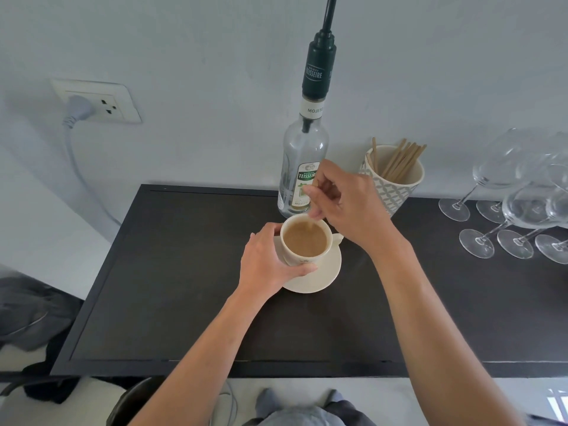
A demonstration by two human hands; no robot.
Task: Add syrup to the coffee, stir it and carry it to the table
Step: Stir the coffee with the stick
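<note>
Left hand [266, 263] gripping round glazed cup [295, 256], right hand [347, 204] pinching stirrer [314, 224]

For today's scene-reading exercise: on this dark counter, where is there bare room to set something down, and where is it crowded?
Bare: the counter's left part, from the left edge to the left hand, and the front strip beneath both forearms. Crowded: the back right, with syrup bottle, stick holder and wine glasses; cup and saucer fill the middle.
</note>
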